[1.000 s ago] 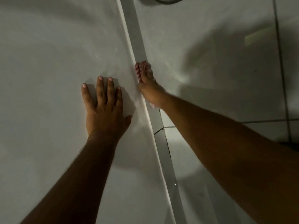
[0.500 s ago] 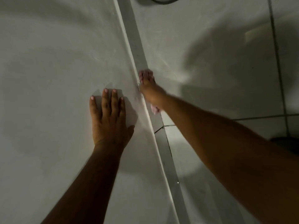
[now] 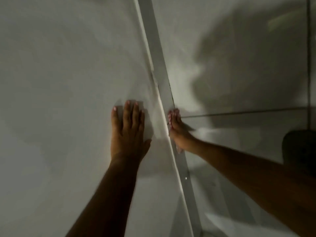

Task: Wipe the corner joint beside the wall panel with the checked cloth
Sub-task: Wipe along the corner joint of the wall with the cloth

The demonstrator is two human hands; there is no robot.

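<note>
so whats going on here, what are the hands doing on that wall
A person is wiping the corner joint where a plain wall panel meets a tiled wall. The left hand lies flat and open on the panel, apparently for support. The right hand presses into the joint edge-on, near a horizontal grout line; only a small pale bit of cloth shows beneath it, too blurred to make out its pattern.
</note>
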